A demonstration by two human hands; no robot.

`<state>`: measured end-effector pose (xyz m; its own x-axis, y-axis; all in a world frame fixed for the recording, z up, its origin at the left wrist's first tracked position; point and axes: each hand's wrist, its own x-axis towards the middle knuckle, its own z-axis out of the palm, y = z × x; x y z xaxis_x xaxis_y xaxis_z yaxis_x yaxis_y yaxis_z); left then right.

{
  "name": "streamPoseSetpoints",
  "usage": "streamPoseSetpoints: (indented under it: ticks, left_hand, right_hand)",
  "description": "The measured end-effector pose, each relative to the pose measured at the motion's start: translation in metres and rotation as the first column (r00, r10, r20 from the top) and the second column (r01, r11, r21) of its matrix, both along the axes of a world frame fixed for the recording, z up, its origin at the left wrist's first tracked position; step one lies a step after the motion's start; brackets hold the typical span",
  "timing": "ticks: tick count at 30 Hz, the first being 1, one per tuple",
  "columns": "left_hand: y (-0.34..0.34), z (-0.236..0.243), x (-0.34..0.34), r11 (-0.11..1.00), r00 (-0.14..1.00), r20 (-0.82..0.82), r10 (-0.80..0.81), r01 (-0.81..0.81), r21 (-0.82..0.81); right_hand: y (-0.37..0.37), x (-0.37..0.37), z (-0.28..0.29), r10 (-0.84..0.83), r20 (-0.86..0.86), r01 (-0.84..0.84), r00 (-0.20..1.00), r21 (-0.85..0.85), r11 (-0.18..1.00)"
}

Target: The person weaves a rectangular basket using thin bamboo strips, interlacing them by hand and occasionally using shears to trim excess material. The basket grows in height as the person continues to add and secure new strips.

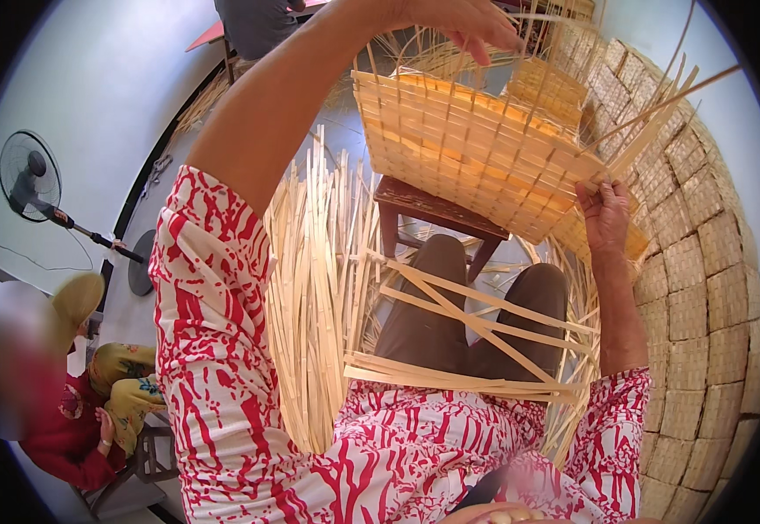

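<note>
Woven basketwork (pixel 467 140) tilts above a wooden stool (pixel 428 208). I see the left arm stretched high across, its left hand (pixel 478 31) over the upright strips, fingers bent; whether they grip one, I can't tell. The right hand (pixel 604 210) pinches the work's right-hand edge. Woven pieces (pixel 685 279) stack along the wall, loose strips (pixel 310 288) crowd the stool's left, and several lap strips (pixel 450 377) lie crosswise. The basketwork is below the left hand, left of the right.

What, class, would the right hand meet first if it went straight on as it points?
Probably the woven panel, whose edge the right hand is gripping; depth beyond it is unclear.
</note>
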<state>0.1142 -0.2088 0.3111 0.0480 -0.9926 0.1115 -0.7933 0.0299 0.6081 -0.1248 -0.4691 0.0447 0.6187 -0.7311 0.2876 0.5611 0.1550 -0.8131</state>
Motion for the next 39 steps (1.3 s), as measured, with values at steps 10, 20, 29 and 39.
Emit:
streamPoseSetpoints:
  ticks: [10,20,29,39]
  left_hand:
    - [0.012,0.022,-0.018,0.947,0.924,-0.229,-0.308,0.275,-0.165]
    - [-0.058,0.014,-0.032,0.992,0.998,-0.045,-0.053,0.058,0.111]
    - [-0.024,0.023,-0.037,0.979,0.972,-0.147,-0.181,0.193,0.071]
    - [-0.035,0.017,-0.101,0.901,0.852,0.319,-0.415,0.336,0.273]
  right_hand:
    - [0.024,0.018,0.013,-0.002,-0.001,0.003,1.000,0.077,0.997]
    - [0.058,0.012,0.021,-0.027,0.023,0.025,0.999,0.084,0.996]
    - [0.066,0.029,0.029,-0.044,0.026,0.039,0.999,0.146,0.989]
    - [0.050,0.014,0.032,-0.086,-0.053,0.092,0.995,0.123,0.988]
